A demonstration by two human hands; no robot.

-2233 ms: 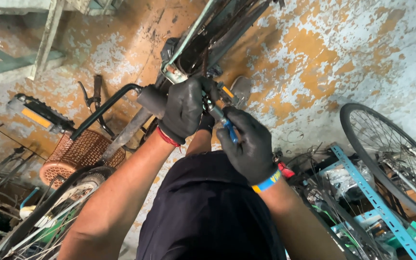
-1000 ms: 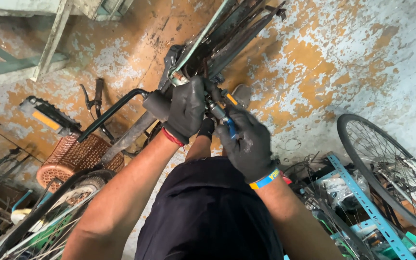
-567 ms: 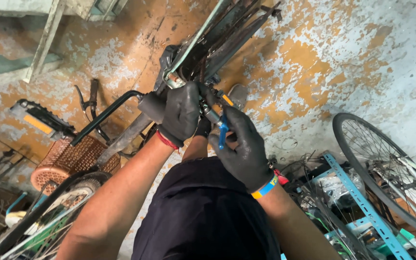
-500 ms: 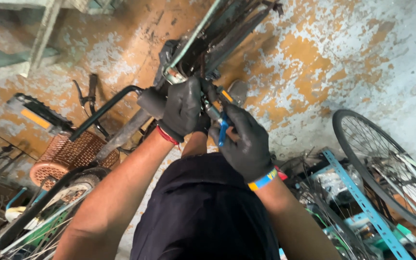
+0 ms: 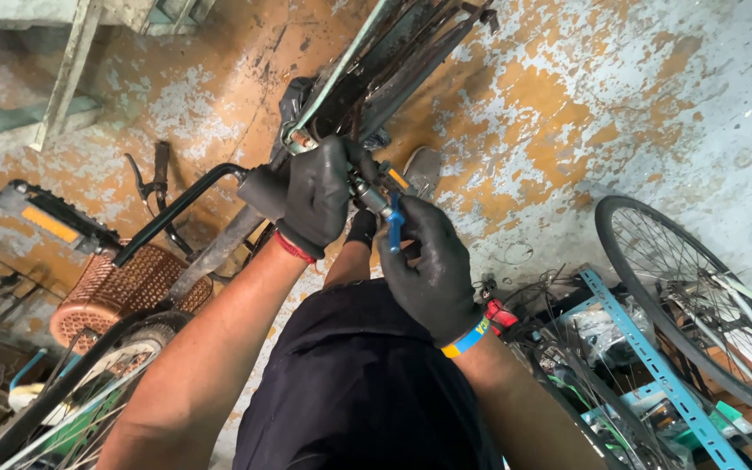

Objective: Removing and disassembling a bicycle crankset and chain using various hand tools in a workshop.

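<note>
Your left hand, in a black glove, is wrapped tight around the metal fitting at the end of the upturned bicycle frame, with the black handlebar grip just beside its heel. Your right hand, gloved too, is closed on a blue-handled tool whose tip meets that fitting just below the frame. The fitting looks like stiff, greasy steel: it should not flex, but it may slip, so take it by the knurled or flat part close to the frame, not by the thin end. The tool is light and rigid; grip it low on the handle for leverage. A loose bicycle wheel leans well to the right of the frame, and a brown woven basket sits down to its left.
</note>
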